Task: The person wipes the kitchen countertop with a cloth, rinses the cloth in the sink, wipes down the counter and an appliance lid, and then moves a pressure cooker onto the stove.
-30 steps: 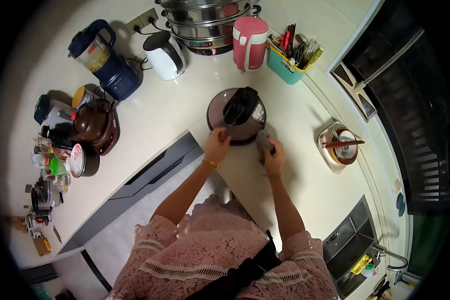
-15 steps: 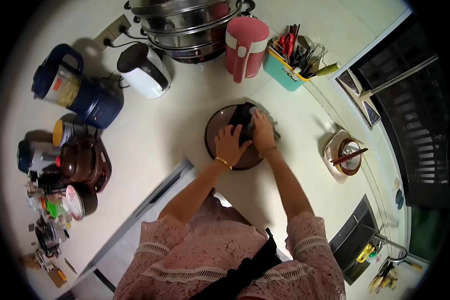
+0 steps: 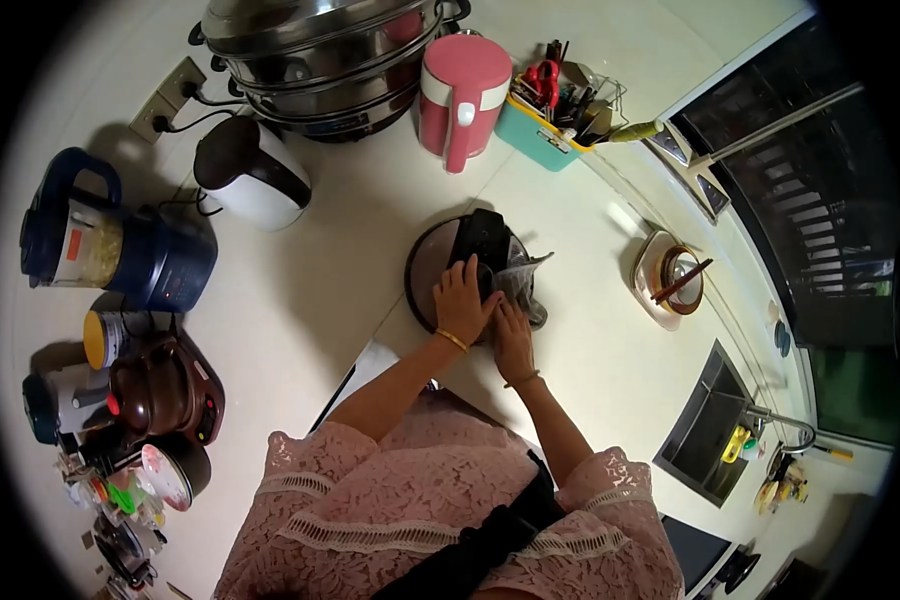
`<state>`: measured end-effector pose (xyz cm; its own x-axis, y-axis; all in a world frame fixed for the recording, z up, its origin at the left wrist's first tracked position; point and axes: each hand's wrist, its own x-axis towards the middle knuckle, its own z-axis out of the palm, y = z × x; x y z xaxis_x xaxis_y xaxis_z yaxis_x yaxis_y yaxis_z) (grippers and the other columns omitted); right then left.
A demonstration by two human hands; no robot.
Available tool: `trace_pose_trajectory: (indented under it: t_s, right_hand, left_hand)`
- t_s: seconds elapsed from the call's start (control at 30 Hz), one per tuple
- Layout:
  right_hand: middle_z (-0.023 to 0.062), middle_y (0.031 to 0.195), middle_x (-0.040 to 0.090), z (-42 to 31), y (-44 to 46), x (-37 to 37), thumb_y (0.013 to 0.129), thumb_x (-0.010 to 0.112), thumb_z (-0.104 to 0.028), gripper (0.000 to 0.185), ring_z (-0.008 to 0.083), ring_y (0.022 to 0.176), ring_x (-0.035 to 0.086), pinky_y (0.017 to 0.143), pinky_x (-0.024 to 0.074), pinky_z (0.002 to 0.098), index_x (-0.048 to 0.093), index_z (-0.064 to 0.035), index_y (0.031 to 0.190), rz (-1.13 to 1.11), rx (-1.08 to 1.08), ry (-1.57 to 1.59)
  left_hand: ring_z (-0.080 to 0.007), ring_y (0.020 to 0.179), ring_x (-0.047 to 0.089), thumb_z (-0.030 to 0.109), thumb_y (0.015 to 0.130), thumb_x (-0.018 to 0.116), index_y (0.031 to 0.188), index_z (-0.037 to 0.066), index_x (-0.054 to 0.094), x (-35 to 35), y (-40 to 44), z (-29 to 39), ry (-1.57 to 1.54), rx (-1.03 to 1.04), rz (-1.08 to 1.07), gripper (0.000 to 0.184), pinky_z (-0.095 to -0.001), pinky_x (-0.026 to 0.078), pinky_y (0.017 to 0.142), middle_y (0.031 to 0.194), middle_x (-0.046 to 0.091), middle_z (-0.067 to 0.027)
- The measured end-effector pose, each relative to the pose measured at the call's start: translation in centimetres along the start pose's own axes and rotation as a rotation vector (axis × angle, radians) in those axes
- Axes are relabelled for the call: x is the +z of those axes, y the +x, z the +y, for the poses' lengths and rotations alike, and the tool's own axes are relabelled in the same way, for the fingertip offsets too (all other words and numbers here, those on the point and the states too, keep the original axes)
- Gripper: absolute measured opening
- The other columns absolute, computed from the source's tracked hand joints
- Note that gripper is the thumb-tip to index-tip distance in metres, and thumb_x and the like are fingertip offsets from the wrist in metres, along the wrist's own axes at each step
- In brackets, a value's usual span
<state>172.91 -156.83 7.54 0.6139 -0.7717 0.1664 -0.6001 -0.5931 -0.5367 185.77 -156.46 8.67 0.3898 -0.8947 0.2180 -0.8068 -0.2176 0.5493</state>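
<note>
A round dark lid point(image 3: 431, 262) with a black handle piece point(image 3: 482, 236) across it lies on the pale counter point(image 3: 370, 290). My left hand point(image 3: 461, 303) rests on the lid by the handle, its fingers spread. Beside it my right hand point(image 3: 513, 338) presses a grey cloth point(image 3: 520, 287) against the lid's right side. The cloth sticks out beyond my fingertips, partly bunched. My thumb and fingers of the two hands lie close together.
Behind stand a steel steamer point(image 3: 320, 70), a pink jug point(image 3: 463, 100) and a green utensil box point(image 3: 536, 132). On the left are a white kettle point(image 3: 255, 175), a blue blender point(image 3: 160, 255) and a brown pot point(image 3: 155, 392). At right are a bowl point(image 3: 678, 281) and a sink point(image 3: 707, 430).
Since the earlier frames, both hands have come onto the lid. My right hand has shifted from the handle to the lid's right side with the cloth. The view has also turned.
</note>
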Motion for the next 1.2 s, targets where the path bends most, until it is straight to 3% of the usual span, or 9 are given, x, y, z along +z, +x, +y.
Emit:
trace_pose_trajectory:
  t_s: [0.13, 0.27, 0.4, 0.6, 0.67, 0.87, 1.0, 1.07, 1.2]
  right_hand:
    - [0.0145, 0.113, 0.043, 2.8, 0.9, 0.4, 0.072, 0.042, -0.001, 0.034, 0.0302, 0.104, 0.040, 0.087, 0.0314, 0.0379, 0.046, -0.0028, 0.106, 0.212, 0.010, 0.057]
    - [0.0158, 0.084, 0.056, 7.8, 0.8, -1.0, 0.075, 0.044, -0.004, 0.022, 0.0288, 0.076, 0.055, 0.067, 0.0431, 0.0317, 0.052, -0.0017, 0.095, 0.427, 0.558, 0.262]
    - [0.0117, 0.079, 0.057, 10.2, 0.4, -4.7, 0.071, 0.049, 0.000, 0.021, 0.0190, 0.072, 0.054, 0.067, 0.0415, 0.0264, 0.054, -0.0004, 0.092, 0.556, 0.406, 0.397]
    - [0.0038, 0.069, 0.055, 9.0, 4.7, -8.4, 0.066, 0.056, 0.001, 0.022, 0.0100, 0.058, 0.047, 0.057, 0.0395, 0.0204, 0.057, -0.0030, 0.088, 0.207, 0.502, 0.629]
    - [0.0104, 0.088, 0.058, 7.0, 8.2, -7.8, 0.065, 0.055, 0.003, 0.026, 0.0155, 0.080, 0.055, 0.069, 0.0433, 0.0244, 0.057, -0.0031, 0.090, 0.144, 0.184, 0.617]
    - [0.0103, 0.078, 0.059, -0.1, 18.0, 0.4, 0.061, 0.057, -0.010, 0.022, 0.0250, 0.074, 0.056, 0.067, 0.0442, 0.0310, 0.061, -0.0074, 0.083, -0.664, -0.517, 0.313]
    - [0.0091, 0.077, 0.060, -3.0, 18.4, 6.1, 0.061, 0.057, -0.011, 0.022, 0.0231, 0.068, 0.055, 0.065, 0.0444, 0.0304, 0.063, -0.0123, 0.082, -1.029, -0.595, 0.057]
    - [0.0088, 0.076, 0.056, -0.9, 18.5, 5.0, 0.062, 0.057, -0.009, 0.021, 0.0251, 0.073, 0.052, 0.066, 0.0419, 0.0308, 0.062, -0.0106, 0.082, -1.043, -0.531, 0.206]
    - [0.0111, 0.074, 0.053, 6.9, 17.9, -0.5, 0.066, 0.057, -0.007, 0.018, 0.0243, 0.068, 0.050, 0.063, 0.0412, 0.0311, 0.062, -0.0099, 0.083, -0.538, -0.434, 0.298]
  left_hand:
    - [-0.0292, 0.092, 0.038, 0.024, 0.065, 0.059, 0.112, 0.002, 0.036, -0.1, 0.7, 0.1, -0.017, 0.020, -0.036, 0.056, -0.0385, 0.032, 0.075, 0.101, 0.038, -0.0143]
    - [-0.0300, 0.091, 0.039, 0.014, 0.058, 0.062, 0.107, 0.002, 0.041, -0.5, 1.4, -0.5, -0.043, 0.149, -0.102, 0.055, -0.0369, 0.035, 0.074, 0.097, 0.039, -0.0147]
    - [-0.0303, 0.089, 0.040, 0.011, 0.057, 0.062, 0.106, 0.003, 0.044, -1.8, 2.8, -1.7, -0.079, 0.325, -0.205, 0.052, -0.0373, 0.035, 0.075, 0.095, 0.041, -0.0143]
    - [-0.0297, 0.103, 0.036, -0.002, 0.060, 0.051, 0.108, 0.001, 0.043, -2.0, 1.9, -1.9, -0.063, 0.575, -0.203, 0.049, -0.0386, 0.032, 0.085, 0.111, 0.039, -0.0148]
    - [-0.0268, 0.113, 0.030, -0.003, 0.064, 0.045, 0.108, -0.001, 0.043, -2.3, 0.5, -0.5, 0.067, 0.571, -0.245, 0.045, -0.0380, 0.026, 0.092, 0.119, 0.034, -0.0142]
    - [-0.0235, 0.115, 0.027, 0.010, 0.073, 0.043, 0.109, -0.001, 0.043, -1.2, -0.6, 0.1, 0.235, 0.540, -0.261, 0.038, -0.0367, 0.022, 0.095, 0.120, 0.034, -0.0102]
    - [-0.0220, 0.113, 0.029, 0.011, 0.072, 0.044, 0.109, 0.002, 0.044, -1.4, -0.3, -0.6, 0.225, 0.491, -0.351, 0.038, -0.0346, 0.022, 0.095, 0.119, 0.035, -0.0086]
    - [-0.0201, 0.113, 0.029, 0.011, 0.072, 0.045, 0.109, 0.003, 0.044, -1.2, -0.6, -0.3, 0.208, 0.472, -0.329, 0.038, -0.0332, 0.023, 0.095, 0.120, 0.035, -0.0071]
    - [-0.0182, 0.115, 0.028, 0.010, 0.073, 0.044, 0.109, 0.004, 0.044, -1.6, -0.3, 0.1, 0.208, 0.504, -0.315, 0.037, -0.0325, 0.022, 0.095, 0.121, 0.035, -0.0044]
